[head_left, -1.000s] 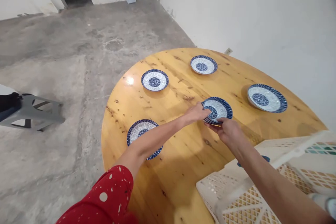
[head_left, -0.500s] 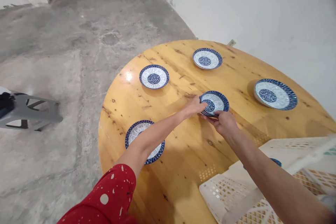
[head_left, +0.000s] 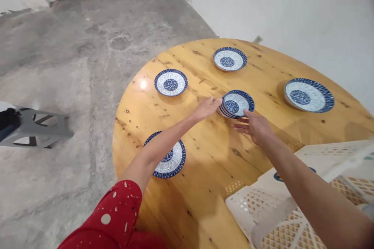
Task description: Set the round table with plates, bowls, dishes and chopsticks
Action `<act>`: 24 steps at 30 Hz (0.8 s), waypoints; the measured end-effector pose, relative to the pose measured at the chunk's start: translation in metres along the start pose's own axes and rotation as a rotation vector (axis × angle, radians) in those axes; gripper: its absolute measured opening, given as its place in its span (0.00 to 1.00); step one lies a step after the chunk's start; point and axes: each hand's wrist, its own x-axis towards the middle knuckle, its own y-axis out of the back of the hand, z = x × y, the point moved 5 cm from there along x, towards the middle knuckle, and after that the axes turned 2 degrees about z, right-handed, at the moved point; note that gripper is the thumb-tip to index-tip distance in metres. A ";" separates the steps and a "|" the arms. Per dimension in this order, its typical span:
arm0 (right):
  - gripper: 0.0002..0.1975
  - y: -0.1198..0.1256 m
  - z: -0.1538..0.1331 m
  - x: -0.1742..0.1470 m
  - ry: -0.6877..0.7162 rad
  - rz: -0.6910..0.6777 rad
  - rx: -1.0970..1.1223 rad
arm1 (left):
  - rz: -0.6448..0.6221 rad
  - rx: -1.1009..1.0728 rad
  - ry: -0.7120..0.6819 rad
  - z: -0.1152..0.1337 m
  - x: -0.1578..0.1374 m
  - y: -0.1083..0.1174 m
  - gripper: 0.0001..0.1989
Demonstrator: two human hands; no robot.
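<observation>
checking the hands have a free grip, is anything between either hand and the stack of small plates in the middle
Nothing visible. The left hand has its fingertips at the left edge of the stack of small plates, and the right hand lies open at its near edge. Only bare table shows around them; the other plates lie well apart.

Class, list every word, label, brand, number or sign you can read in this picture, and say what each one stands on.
None: no readable text shows anywhere.
The stack of small blue-and-white patterned plates between the left hand and right hand bears only ornament.
The round varnished wooden table and the white plastic lattice crate carry no lettering.
</observation>
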 end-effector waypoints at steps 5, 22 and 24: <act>0.03 0.025 -0.002 -0.028 0.061 0.053 -0.058 | 0.006 0.142 -0.101 -0.010 -0.034 0.032 0.14; 0.29 0.061 0.063 -0.303 0.279 -0.010 0.155 | 0.003 0.130 -0.216 -0.011 -0.163 0.118 0.18; 0.28 0.052 0.097 -0.318 0.240 -0.033 0.163 | 0.049 0.130 -0.135 -0.029 -0.186 0.139 0.20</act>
